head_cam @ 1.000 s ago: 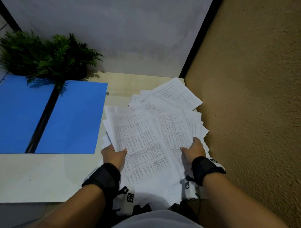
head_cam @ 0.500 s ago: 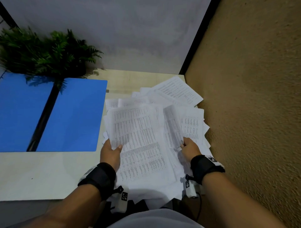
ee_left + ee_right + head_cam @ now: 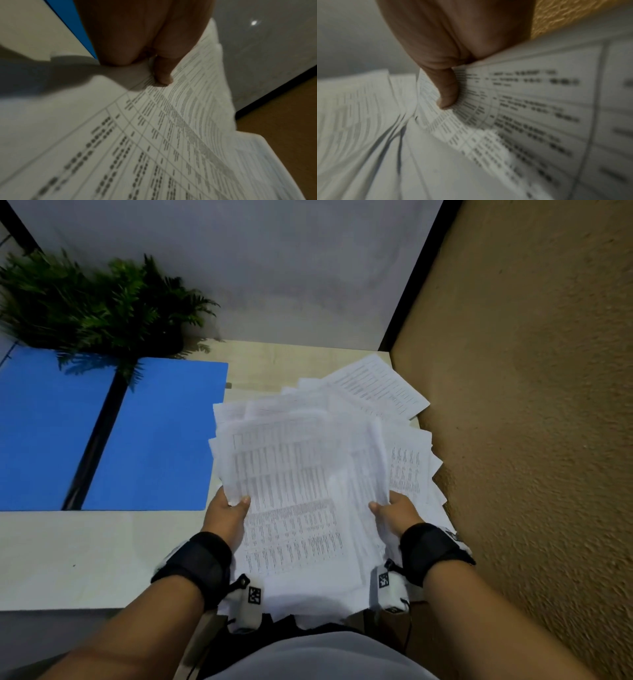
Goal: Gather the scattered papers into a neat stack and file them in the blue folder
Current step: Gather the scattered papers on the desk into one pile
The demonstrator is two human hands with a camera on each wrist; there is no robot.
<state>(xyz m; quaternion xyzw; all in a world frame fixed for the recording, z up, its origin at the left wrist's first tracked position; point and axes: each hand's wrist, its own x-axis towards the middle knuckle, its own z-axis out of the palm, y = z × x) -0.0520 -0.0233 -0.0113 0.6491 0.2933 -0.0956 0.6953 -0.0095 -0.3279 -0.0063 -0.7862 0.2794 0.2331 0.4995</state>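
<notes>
Beside the tan wall (image 3: 531,405), your left hand (image 3: 227,515) and right hand (image 3: 397,513) pinch the papers (image 3: 301,491) mid-gather; next, square their edges before the blue folder (image 3: 154,436).

Dim indoor light is falling from above. The papers (image 3: 301,481) are smearing with motion blur in the head view, and their print is blurring in both wrist views. A hand shadow is lying across the sheets in the left wrist view. Straight edges are bowing towards the corners.
</notes>
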